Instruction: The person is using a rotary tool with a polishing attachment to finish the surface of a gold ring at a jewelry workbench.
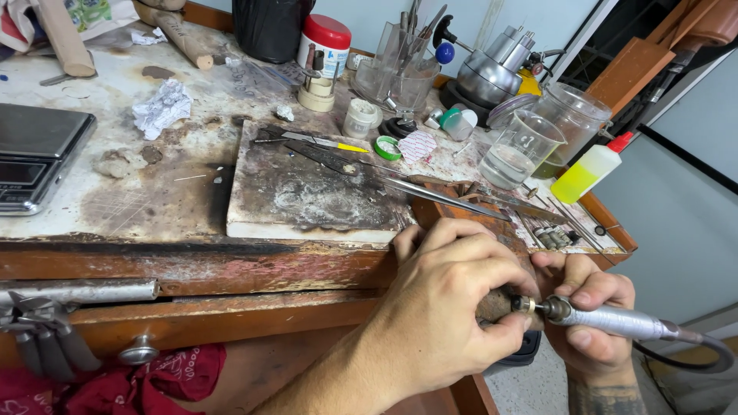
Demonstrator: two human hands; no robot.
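Observation:
My right hand [592,315] grips a silver rotary handpiece [615,319] with a black cable running off to the right. Its tip points left into my left hand [446,300]. My left hand is curled tight against a worn wooden bench peg [461,215] at the bench's front edge, pinching something small at the tool's tip; the piece itself is hidden by my fingers. Both hands touch each other just below the bench edge.
A scorched soldering block [307,192] lies on the bench with tweezers [438,192] across it. Behind stand a glass beaker of clear liquid [519,150], a yellow squeeze bottle [588,169], jars and a red-lidded tub [324,42]. A digital scale [34,157] sits left; pliers [38,330] hang below.

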